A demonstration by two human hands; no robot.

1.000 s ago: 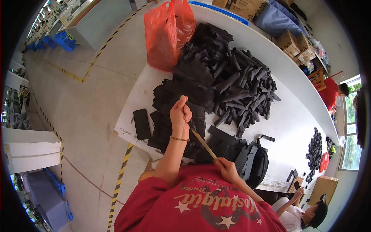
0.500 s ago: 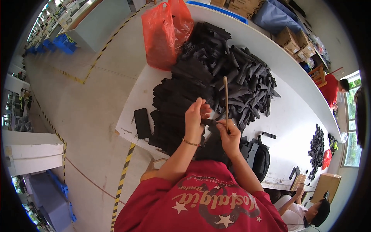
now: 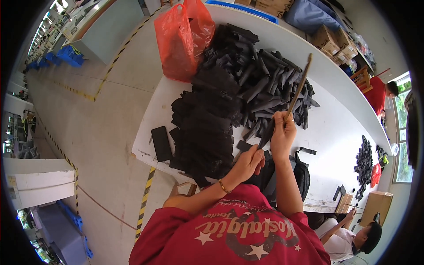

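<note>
**Both hands on one black strip, with a slim stick in line**

Nearest the body, above the near edge of the surface, the left hand has its fingers closed on the lower end of the strip. The right hand, a little farther out, has its fingers clamped around the stick, where the strip's upper end also meets the grip. Whether the stick's lower end sits inside the strip or only against it cannot be told. The stick slants up and out toward the far edge.

For good handling, keep the left pinch firm at the very end, hold stick and strip in one straight line, and move the right hand smoothly along it; a sideways tug could crease the strip or slip it loose.

By the near edge, right of the hands, sits a black bag. A flat stack of black pieces spreads left of the hands, with a phone between it and the near-left corner. Farther out, a loose heap of narrow black pieces lies toward the far edge. A red plastic bag stands at the far-left corner.
</note>
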